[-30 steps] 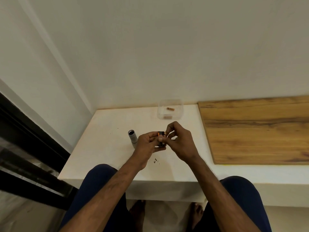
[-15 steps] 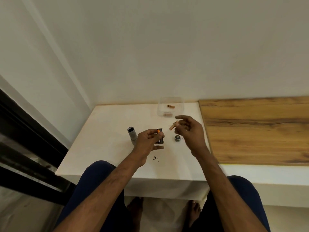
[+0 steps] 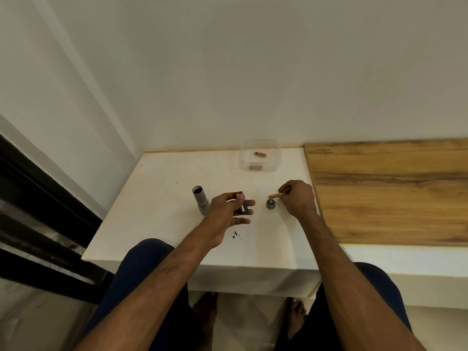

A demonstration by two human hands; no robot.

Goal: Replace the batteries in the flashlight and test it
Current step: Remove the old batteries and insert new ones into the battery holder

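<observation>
My left hand grips a small black battery holder with an orange-tipped battery showing in it, just above the white table. My right hand pinches a copper-coloured battery low over the table, right beside the round flashlight end cap. The grey flashlight body lies open-ended on the table, left of my left hand.
A clear plastic box at the back of the table holds a copper battery and another small piece. A wooden board adjoins on the right. Small dark specks lie near the front.
My hands have separated. The right hand pulled a copper battery out of the holder and carried it right and down beside the end cap. The left hand kept the holder.
</observation>
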